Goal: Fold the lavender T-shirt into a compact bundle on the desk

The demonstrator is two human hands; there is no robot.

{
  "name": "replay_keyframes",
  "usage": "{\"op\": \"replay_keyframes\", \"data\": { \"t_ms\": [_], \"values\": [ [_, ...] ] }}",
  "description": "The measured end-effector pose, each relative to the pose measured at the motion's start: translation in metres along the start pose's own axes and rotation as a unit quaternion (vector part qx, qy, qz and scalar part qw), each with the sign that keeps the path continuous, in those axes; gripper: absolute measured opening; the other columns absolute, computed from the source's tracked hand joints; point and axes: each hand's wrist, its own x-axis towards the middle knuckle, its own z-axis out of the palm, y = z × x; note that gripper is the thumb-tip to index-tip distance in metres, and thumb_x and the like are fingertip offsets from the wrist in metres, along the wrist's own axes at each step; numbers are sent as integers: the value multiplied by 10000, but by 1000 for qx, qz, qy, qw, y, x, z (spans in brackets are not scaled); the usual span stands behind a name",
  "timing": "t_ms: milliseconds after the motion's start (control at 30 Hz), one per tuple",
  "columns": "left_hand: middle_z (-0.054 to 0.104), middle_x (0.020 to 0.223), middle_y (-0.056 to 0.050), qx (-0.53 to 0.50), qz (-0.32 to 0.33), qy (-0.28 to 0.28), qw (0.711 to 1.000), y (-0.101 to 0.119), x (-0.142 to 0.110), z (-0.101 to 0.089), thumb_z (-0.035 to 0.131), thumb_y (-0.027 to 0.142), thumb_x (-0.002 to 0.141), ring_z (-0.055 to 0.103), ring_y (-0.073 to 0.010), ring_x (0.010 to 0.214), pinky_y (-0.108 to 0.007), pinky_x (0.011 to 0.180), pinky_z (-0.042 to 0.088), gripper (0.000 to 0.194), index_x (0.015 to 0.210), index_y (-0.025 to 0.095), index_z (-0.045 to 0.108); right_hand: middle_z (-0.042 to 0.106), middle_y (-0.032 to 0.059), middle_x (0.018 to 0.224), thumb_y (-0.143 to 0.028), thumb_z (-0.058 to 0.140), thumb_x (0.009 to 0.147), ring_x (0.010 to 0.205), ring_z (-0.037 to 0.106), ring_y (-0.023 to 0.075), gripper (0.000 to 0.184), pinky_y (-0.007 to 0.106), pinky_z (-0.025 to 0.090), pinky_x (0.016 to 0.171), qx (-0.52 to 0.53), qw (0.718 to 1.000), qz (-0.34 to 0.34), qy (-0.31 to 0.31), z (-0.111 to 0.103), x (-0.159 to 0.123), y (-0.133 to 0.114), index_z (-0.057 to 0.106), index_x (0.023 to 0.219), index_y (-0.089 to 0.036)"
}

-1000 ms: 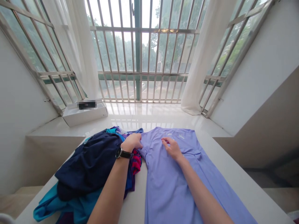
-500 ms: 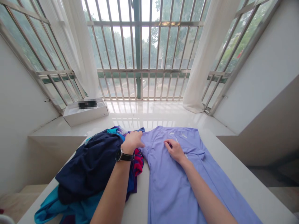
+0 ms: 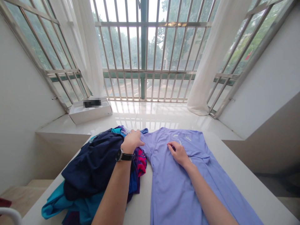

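A lavender T-shirt (image 3: 173,184) lies spread on the white table, small pale logos on its chest. My left hand (image 3: 132,140), with a black-strapped watch (image 3: 125,155) on the wrist, is closed on the end of the shirt's left sleeve; its fingertips are partly hidden. Over the chest, my right hand (image 3: 179,153) has thumb and forefinger drawn together at the fabric, the other fingers curled under. Beside my left forearm is a heap of clothes: a navy garment (image 3: 91,162) on top, teal cloth (image 3: 89,206) below, and a pink-and-purple patterned piece (image 3: 142,162) at the edge.
A white open box (image 3: 91,113) with a blurred dark item stands on the glossy window sill (image 3: 159,114) at the back left. Behind are window bars (image 3: 142,73) and a white curtain (image 3: 199,84). A white curved rail (image 3: 11,212) shows at the lower left corner.
The whole view has shifted slightly, so the scene sits a little further right. Both hands keep nearly the same places on the T-shirt.
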Motion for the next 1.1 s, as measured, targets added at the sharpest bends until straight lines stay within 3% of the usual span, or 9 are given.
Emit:
{"op": "replay_keyframes", "data": {
  "t_ms": [167,300,433,600,733,833,933,1033,1100],
  "values": [
    [650,1179,-164,-26,7,5,1000,-3,7,8,728,203,736,653,-281,1062,-297,847,494,460,1164,148,570,730,64,944,-374,475,900,915,667,241,253,382,505,868,-7,1000,-8,1,0,0,-1,687,905,-236],
    [670,1151,-141,-43,22,18,999,-6,8,9,616,42,738,648,-250,1073,-267,856,484,436,1161,144,587,724,70,945,-367,457,910,913,661,241,267,381,501,866,-13,1000,-13,-5,0,0,-1,685,918,-228],
    [689,1131,-92,-67,65,29,995,0,1,0,560,35,765,646,-218,1056,-237,842,478,403,1136,179,618,726,70,947,-377,461,906,908,663,238,274,376,502,859,-11,1000,-12,-4,-1,-1,0,689,916,-226],
    [686,1093,-90,-116,151,120,974,35,-9,-3,474,47,819,631,-223,1049,-275,895,471,392,1164,178,605,735,65,936,-427,498,883,856,675,230,283,370,526,821,37,999,15,11,0,-1,-3,694,910,-224],
    [645,1136,-101,-183,230,162,942,76,-8,19,463,75,855,622,-225,1058,-297,923,478,359,1165,182,607,731,81,893,-533,514,859,778,687,244,364,359,554,678,146,985,92,17,2,3,-2,669,948,-215],
    [635,1146,-95,-246,349,124,896,95,-3,40,494,109,866,615,-214,1069,-304,950,487,309,1140,176,620,724,91,894,-618,493,838,722,688,249,469,339,545,546,239,960,143,-4,1,8,5,637,1027,-213],
    [626,1185,-75,-263,429,76,861,96,4,53,553,104,826,582,-209,1145,-316,1026,456,363,1174,194,604,728,100,917,-647,419,870,725,695,244,517,331,552,534,267,946,181,4,0,12,14,627,1075,-220],
    [602,1239,-88,-244,416,75,873,86,10,56,568,115,827,564,-214,1181,-332,1058,437,409,1229,186,574,730,101,862,-666,361,899,650,684,227,557,331,550,521,260,944,201,7,-1,13,19,621,1090,-212],
    [590,1261,-114,-207,385,70,896,77,13,55,579,156,843,563,-241,1184,-355,1054,442,401,1244,168,569,728,86,828,-672,483,847,651,681,236,552,329,540,499,241,951,196,-5,-1,11,19,616,1107,-204]
  ]
}}
